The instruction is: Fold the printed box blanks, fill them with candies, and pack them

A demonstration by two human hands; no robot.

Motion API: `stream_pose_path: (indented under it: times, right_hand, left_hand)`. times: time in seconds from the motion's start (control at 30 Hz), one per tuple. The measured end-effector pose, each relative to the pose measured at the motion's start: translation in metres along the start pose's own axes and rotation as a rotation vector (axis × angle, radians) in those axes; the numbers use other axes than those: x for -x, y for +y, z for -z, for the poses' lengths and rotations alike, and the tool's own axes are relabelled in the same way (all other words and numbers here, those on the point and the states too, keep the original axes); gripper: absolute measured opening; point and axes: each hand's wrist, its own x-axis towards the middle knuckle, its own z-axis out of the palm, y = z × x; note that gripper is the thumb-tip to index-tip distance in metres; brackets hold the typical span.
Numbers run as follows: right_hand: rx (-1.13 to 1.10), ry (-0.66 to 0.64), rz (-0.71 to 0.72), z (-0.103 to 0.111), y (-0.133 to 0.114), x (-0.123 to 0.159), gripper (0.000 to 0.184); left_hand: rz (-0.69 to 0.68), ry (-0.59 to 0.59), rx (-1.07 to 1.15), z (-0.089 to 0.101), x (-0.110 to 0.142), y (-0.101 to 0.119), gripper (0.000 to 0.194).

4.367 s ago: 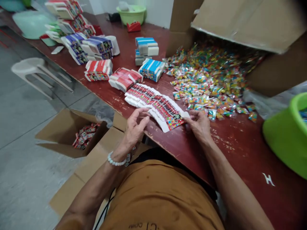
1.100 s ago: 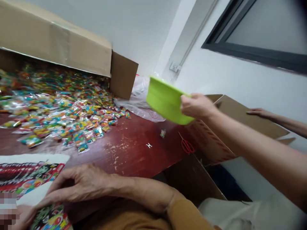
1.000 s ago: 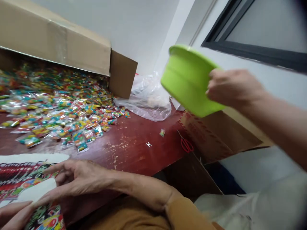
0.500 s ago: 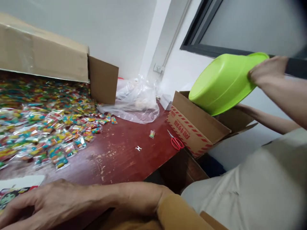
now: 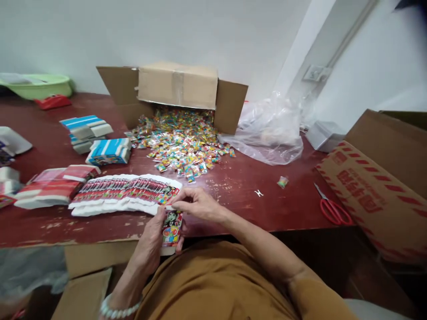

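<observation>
My left hand, a beaded bracelet at its wrist, is closed around a small printed carton near the table's front edge. At the carton's upper end, the fingers of my right hand pinch its white top edge. Just beyond my hands lies a fanned row of matching flat cartons, red and black with white ends. Behind them spreads a heap of wrapped candies, spilling from a cardboard box tipped on its side.
Red scissors lie beside an upright cardboard box on the right. A single wrapped candy and a clear plastic bag are nearby. Red carton bundles, blue bundles and a green basin stand left.
My view has swung left. The other person's arms, tipping a green basin over the right box, have gone out of view. Both my hands now show on a carton.
</observation>
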Motion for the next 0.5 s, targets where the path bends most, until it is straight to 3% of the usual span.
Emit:
stream_pose_path:
  times: [0.13,0.23,0.33,0.5]
  right_hand:
    - [-0.071,0.021,-0.084,0.0,-0.002,0.007,0.017]
    - [-0.056,-0.007,-0.105,0.001,-0.002,0.01,0.016]
    - [0.049,0.034,-0.03,0.004,-0.002,0.012,0.012]
    - [0.171,-0.045,0.066,0.007,-0.014,0.016,0.01]
  left_hand:
    - [-0.024,-0.063,-0.026,0.002,0.01,-0.006,0.058]
    - [-0.038,-0.045,-0.069,0.002,0.012,-0.009,0.055]
    - [-0.032,-0.002,-0.093,-0.001,0.009,-0.01,0.048]
    - [0.033,0.036,-0.1,0.007,-0.002,-0.015,0.049]
